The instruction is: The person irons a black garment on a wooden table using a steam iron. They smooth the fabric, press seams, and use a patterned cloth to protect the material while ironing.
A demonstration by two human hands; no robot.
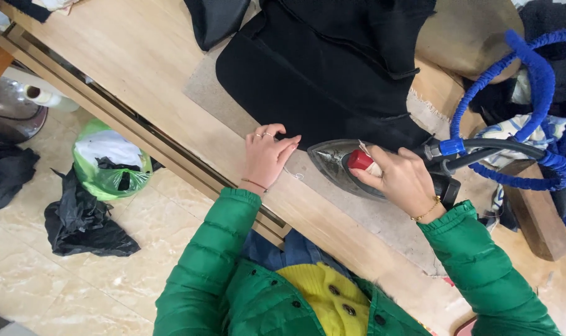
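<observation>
Right of centre, the right hand (402,180) is clamped on the steam iron (345,167), nose pointing frame-left toward the left hand (267,155), whose curled fingers press the black fabric (314,93) edge.

I see a plain black fabric garment (320,81) on my pale, wood-grained desk (140,56). The dark grey metal steam iron (339,165) beside that garment has a red round knob (359,160) and a bright blue ribbed hose (532,74). My puffy jacket sleeves (214,249) are green, over a yellow knitted cardigan (323,295).
</observation>
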